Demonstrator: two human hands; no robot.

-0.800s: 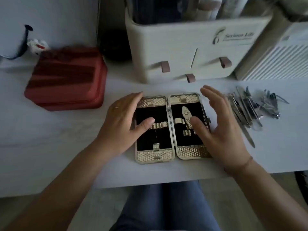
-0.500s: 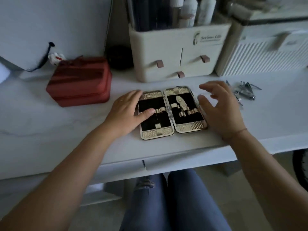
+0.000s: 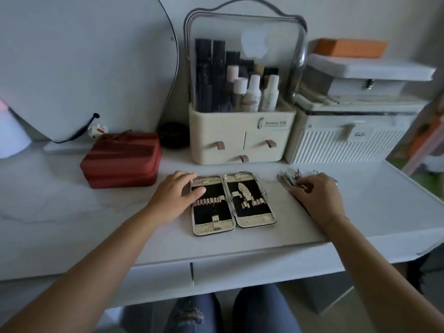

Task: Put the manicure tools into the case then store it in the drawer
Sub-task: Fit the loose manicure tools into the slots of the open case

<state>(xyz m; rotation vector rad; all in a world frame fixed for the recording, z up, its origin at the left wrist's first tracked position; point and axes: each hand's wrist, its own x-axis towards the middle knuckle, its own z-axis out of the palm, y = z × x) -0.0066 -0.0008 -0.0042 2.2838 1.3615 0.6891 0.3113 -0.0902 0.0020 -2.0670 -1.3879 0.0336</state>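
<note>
Tools (image 3: pixel 286 178) under right grip (image 3: pixel 317 195); open case (image 3: pixel 255 218) against left grip (image 3: pixel 174 197).

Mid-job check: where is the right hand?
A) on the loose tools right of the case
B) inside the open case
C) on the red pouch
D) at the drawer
A: the right hand lies on the loose tools right of the open case, which the left hand touches.

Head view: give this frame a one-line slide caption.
Left hand rests on the open gold-trimmed manicure case; right hand touches the pile of loose silver metal tools.
</note>
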